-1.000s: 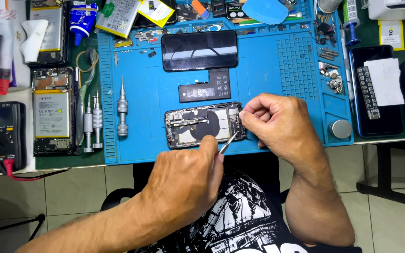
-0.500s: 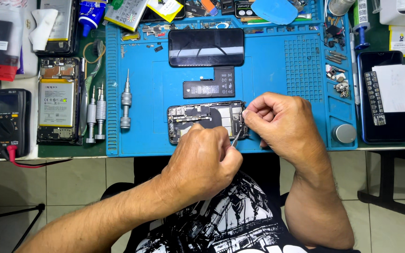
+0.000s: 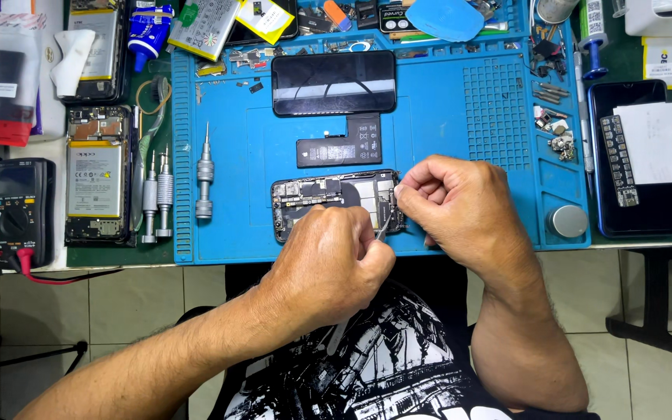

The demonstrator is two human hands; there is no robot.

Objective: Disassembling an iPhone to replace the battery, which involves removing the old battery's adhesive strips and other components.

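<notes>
An opened phone [image 3: 328, 194] with its insides exposed lies on the blue work mat [image 3: 445, 132]. My left hand [image 3: 328, 253] covers the phone's lower edge and is closed on thin metal tweezers [image 3: 383, 229]. Their tip points up and to the right, at the phone's right end. My right hand [image 3: 460, 204] is curled into a fist over that right end and grips the phone there, with thumb and forefinger pinched together at its corner. A detached black battery [image 3: 340, 144] and a black screen panel [image 3: 334, 82] lie just beyond the phone.
A precision screwdriver [image 3: 204, 175] lies on the mat's left part, two more [image 3: 157, 194] beside the mat. Another opened phone [image 3: 95, 175], a multimeter [image 3: 17, 214] with a red lead, small parts, a round metal tin [image 3: 567, 222] and a dark phone [image 3: 635, 155] surround the mat.
My left hand has moved up and right with the tweezers, from below the phone onto its lower edge. My right hand has stayed at the phone's right end.
</notes>
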